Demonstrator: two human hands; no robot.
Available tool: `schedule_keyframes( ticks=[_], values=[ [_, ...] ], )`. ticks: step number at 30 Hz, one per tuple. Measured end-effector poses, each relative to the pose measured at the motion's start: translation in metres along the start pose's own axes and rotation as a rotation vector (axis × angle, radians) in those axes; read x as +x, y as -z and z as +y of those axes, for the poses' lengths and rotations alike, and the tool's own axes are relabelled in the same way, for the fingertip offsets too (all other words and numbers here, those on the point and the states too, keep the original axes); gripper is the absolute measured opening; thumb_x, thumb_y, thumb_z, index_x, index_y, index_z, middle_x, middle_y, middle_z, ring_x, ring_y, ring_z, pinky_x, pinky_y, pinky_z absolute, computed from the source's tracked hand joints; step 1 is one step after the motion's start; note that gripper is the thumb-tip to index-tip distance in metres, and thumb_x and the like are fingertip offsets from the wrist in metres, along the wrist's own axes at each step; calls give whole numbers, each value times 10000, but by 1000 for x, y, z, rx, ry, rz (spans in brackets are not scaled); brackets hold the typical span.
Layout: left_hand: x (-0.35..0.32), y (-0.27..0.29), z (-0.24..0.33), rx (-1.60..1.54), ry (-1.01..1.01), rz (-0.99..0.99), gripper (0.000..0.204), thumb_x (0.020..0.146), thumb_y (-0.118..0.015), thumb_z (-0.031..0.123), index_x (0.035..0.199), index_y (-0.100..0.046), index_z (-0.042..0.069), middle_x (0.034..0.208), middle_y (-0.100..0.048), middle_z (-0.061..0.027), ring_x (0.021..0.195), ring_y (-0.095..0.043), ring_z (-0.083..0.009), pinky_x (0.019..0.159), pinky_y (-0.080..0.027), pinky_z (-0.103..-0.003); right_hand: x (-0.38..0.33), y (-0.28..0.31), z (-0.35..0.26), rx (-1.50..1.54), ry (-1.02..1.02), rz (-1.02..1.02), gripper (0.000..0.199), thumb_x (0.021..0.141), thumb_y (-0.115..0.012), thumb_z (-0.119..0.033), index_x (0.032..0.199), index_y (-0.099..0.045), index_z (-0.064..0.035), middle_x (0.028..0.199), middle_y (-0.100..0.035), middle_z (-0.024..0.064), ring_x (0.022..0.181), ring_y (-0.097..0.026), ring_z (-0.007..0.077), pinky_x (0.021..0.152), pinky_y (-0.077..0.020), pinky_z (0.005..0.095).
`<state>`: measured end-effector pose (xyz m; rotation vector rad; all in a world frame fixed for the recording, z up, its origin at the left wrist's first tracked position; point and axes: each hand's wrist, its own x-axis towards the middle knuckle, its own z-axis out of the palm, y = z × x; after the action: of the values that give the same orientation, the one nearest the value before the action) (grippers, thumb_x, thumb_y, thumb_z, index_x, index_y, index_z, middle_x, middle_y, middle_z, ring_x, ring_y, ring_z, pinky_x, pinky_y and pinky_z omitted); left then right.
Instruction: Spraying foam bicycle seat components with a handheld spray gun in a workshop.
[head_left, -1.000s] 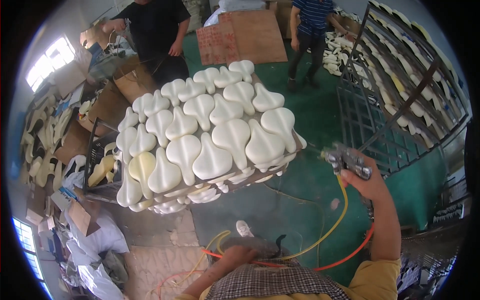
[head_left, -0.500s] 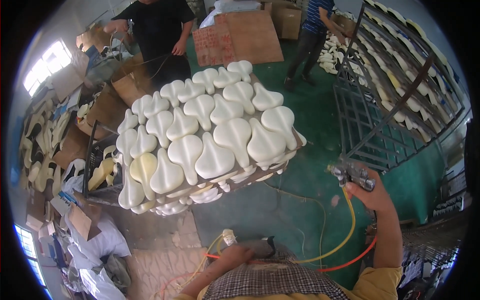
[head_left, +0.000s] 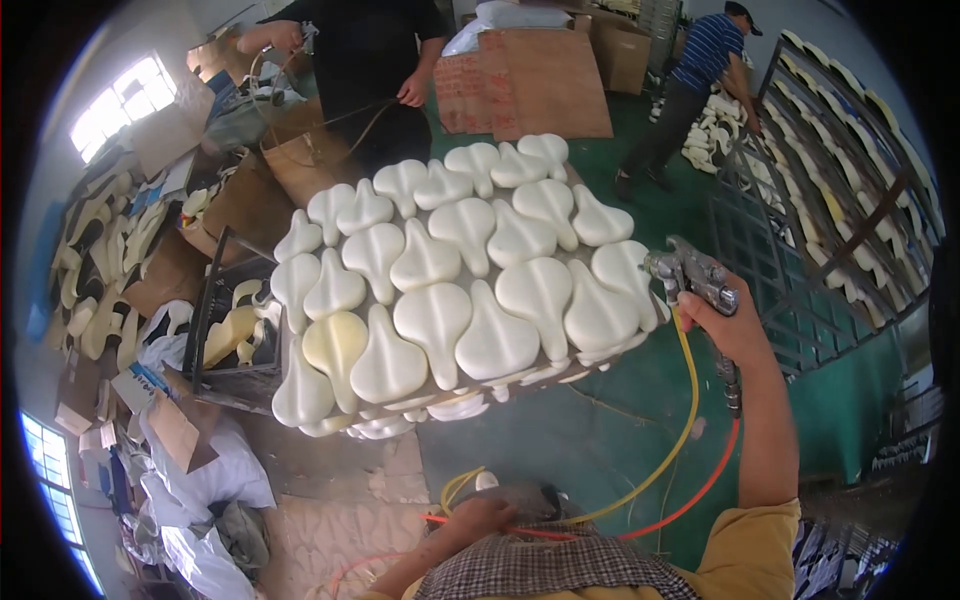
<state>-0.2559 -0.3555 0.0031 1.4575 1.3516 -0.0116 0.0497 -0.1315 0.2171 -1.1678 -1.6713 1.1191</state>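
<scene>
My right hand [head_left: 730, 325] is wrapped round a metal spray gun [head_left: 690, 275], raised at the right end of a stack of boards. Its nozzle points left, close to the nearest corner pad. A yellow hose [head_left: 690, 400] and an orange hose [head_left: 700, 497] hang from the gun in loops. Low by my waist, my left hand [head_left: 480, 517] is closed round the hoses; the orange one shows on both sides of it, but the fingers are partly hidden. Rows of white, saddle-shaped foam pads [head_left: 497, 340] cover the top board, among them a yellower pad [head_left: 335, 345].
Across the stack stands a person in black [head_left: 365, 80] holding a thin hose. Another person in a striped shirt [head_left: 705, 60] bends beside a metal rack [head_left: 850, 200] loaded with pads. Cartons [head_left: 230, 205], loose pads and white sacks [head_left: 215, 470] crowd the left side.
My right hand has brought the spray gun up and nearer the pads. The view has swung left, so the stack sits further right. The striped-shirt person shows more fully, reaching downward.
</scene>
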Motion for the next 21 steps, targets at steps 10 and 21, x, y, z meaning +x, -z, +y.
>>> schedule_keyframes(
  ticks=[10, 21],
  values=[
    [-4, 45, -33, -44, 9, 10, 412, 891, -422, 416, 918, -646, 71, 889, -654, -167, 871, -615, -356, 796, -472, -443, 39, -45, -19, -116, -73, -37, 319, 822, -631, -85, 1123, -551, -13, 700, -566, 1, 575, -523, 63, 548, -443, 220],
    [-2, 63, -44, -56, -43, -28, 463, 886, -404, 460, 910, -641, 62, 858, -656, -174, 869, -614, -372, 802, -466, -450, 10, -57, -31, -62, -141, -7, 305, 821, -620, -76, 1107, -546, 1, 708, -569, 12, 601, -529, 76, 578, -452, 233]
  ],
)
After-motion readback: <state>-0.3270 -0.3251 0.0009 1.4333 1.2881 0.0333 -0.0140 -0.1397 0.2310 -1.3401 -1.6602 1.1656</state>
